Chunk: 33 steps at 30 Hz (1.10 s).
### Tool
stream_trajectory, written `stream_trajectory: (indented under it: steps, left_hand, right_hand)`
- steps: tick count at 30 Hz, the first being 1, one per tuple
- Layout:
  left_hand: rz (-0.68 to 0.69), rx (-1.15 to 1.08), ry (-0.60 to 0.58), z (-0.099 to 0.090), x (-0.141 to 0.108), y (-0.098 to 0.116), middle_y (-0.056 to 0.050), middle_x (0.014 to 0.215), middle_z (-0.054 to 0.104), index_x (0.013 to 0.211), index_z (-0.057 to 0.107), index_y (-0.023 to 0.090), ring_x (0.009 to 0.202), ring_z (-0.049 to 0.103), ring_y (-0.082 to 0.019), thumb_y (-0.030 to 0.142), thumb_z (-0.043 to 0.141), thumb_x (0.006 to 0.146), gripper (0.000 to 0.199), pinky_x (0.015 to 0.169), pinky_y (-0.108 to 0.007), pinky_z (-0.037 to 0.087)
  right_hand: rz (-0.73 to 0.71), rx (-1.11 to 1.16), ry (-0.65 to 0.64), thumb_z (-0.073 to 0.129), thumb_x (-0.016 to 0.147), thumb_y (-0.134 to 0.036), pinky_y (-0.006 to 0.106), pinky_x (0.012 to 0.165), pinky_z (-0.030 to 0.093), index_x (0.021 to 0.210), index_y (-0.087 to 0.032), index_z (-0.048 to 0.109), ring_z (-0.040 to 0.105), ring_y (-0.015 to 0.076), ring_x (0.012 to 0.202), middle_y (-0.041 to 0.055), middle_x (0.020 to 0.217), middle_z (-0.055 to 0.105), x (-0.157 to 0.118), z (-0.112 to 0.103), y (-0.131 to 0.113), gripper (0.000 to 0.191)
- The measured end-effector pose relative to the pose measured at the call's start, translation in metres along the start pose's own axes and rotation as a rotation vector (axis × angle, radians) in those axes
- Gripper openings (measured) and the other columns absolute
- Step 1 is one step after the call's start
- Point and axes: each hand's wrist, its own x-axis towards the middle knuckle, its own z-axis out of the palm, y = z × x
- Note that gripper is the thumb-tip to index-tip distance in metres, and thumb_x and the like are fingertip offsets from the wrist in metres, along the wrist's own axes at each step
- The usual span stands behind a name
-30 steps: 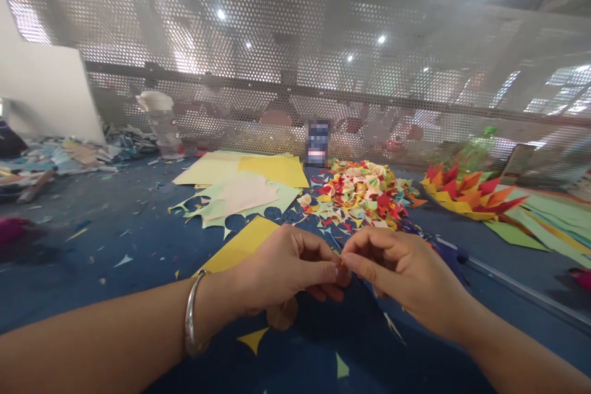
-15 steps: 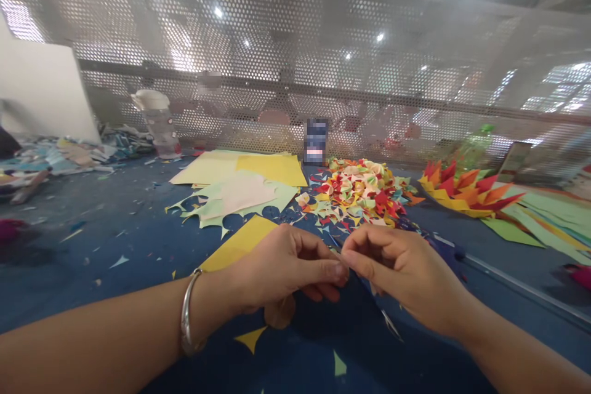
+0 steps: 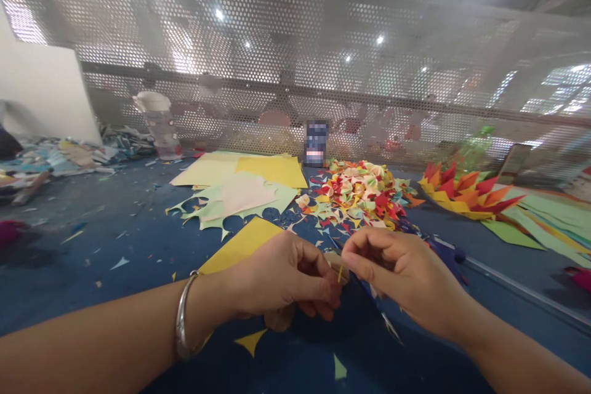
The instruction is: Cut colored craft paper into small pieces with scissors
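Observation:
My right hand (image 3: 397, 268) is closed, with thumb and forefinger pinching the top of a thin yellow paper strip (image 3: 340, 272). My left hand (image 3: 290, 277) is curled closed beside it, thumb pressed to the fingers close to the strip's lower end. What the left fingers grip is hidden. A small tan piece (image 3: 342, 263) shows behind the strip between the hands. Partly under my left hand lies a brown, roundish piece (image 3: 279, 319). A yellow paper sheet (image 3: 244, 240) rests behind the left wrist. A slim tool with a thin metal end (image 3: 391, 326) lies below my right hand.
Cut pale-green paper (image 3: 212, 206) and yellow sheets (image 3: 272, 169) lie farther back. A heap of small coloured paper pieces (image 3: 364, 191) stands right of them. Beyond are a phone (image 3: 316, 143), a bottle (image 3: 159, 126) and a red-orange folded-paper piece (image 3: 466, 191). Scraps (image 3: 252, 341) dot the blue table.
My left hand has drawn slightly left and down from my right fingertips. The yellow strip and the tan piece now show in the gap between the hands.

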Motion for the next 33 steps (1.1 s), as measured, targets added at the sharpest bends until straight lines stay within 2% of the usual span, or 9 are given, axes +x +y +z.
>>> stream_trajectory:
  steps: [3,7,12,18,21,25,30,33]
  left_hand:
    - [-0.002,0.035,0.048,0.000,-0.002,0.004,-0.002,0.076,0.067,0.078,0.064,0.015,0.064,0.065,-0.012,0.029,0.066,0.075,0.014,0.058,-0.023,0.049]
    - [0.080,-0.015,0.158,0.004,-0.003,0.010,0.000,0.073,0.063,0.085,0.056,0.017,0.067,0.063,-0.013,0.027,0.066,0.076,0.017,0.057,-0.024,0.048]
    - [0.122,-0.137,0.114,0.011,0.000,0.008,0.004,0.071,0.059,0.082,0.049,0.018,0.062,0.060,-0.010,0.027,0.070,0.074,0.024,0.055,-0.021,0.045]
    - [0.119,-0.084,0.062,0.009,0.000,0.004,0.005,0.069,0.059,0.083,0.047,0.019,0.061,0.060,-0.010,0.023,0.066,0.076,0.020,0.056,-0.023,0.045]
    - [0.136,0.023,0.139,0.008,-0.003,0.004,0.002,0.075,0.062,0.085,0.048,0.020,0.068,0.061,-0.014,0.020,0.064,0.075,0.019,0.057,-0.024,0.046]
    - [0.246,0.074,0.279,0.010,-0.002,0.001,-0.002,0.088,0.064,0.089,0.047,0.020,0.081,0.060,-0.016,0.026,0.069,0.073,0.027,0.068,-0.027,0.047]
    - [0.264,-0.019,0.275,0.014,0.003,-0.002,0.004,0.070,0.060,0.090,0.045,0.022,0.068,0.058,-0.013,0.027,0.070,0.074,0.031,0.064,-0.025,0.043]
    - [0.248,-0.060,0.259,0.013,0.004,-0.003,0.005,0.068,0.060,0.090,0.045,0.021,0.065,0.058,-0.012,0.029,0.072,0.073,0.033,0.061,-0.023,0.040]
  right_hand:
    - [0.010,0.011,0.008,0.056,0.089,-0.030,0.018,0.048,0.039,0.078,-0.019,0.060,0.047,0.0070,0.053,-0.0040,0.065,0.057,-0.001,0.000,-0.001,0.016]
    - [0.011,0.017,0.012,0.057,0.089,-0.030,0.018,0.048,0.039,0.078,-0.019,0.060,0.048,0.0072,0.054,-0.0034,0.066,0.058,0.000,0.000,-0.002,0.015]
    - [0.003,0.030,0.018,0.058,0.088,-0.031,0.019,0.046,0.039,0.078,-0.020,0.060,0.049,0.0079,0.052,-0.0026,0.066,0.059,0.001,0.001,-0.002,0.015]
    - [0.007,-0.001,0.021,0.057,0.088,-0.029,0.019,0.046,0.038,0.077,-0.020,0.060,0.048,0.0073,0.051,-0.0034,0.065,0.059,0.000,0.001,-0.001,0.014]
    - [0.000,-0.004,0.020,0.057,0.088,-0.029,0.019,0.046,0.038,0.077,-0.020,0.060,0.048,0.0072,0.053,-0.0037,0.065,0.058,0.001,0.001,0.000,0.015]
    - [-0.005,-0.014,0.012,0.057,0.089,-0.031,0.019,0.047,0.037,0.078,-0.019,0.060,0.047,0.0074,0.054,-0.0037,0.065,0.057,0.002,0.001,0.000,0.016]
    - [0.001,-0.030,0.014,0.058,0.088,-0.032,0.019,0.046,0.036,0.076,-0.019,0.060,0.047,0.0073,0.052,-0.0034,0.064,0.056,0.001,0.002,-0.002,0.018]
    - [0.014,-0.012,0.015,0.058,0.087,-0.032,0.019,0.045,0.037,0.075,-0.019,0.060,0.047,0.0076,0.051,-0.0030,0.064,0.057,0.001,0.002,-0.003,0.018]
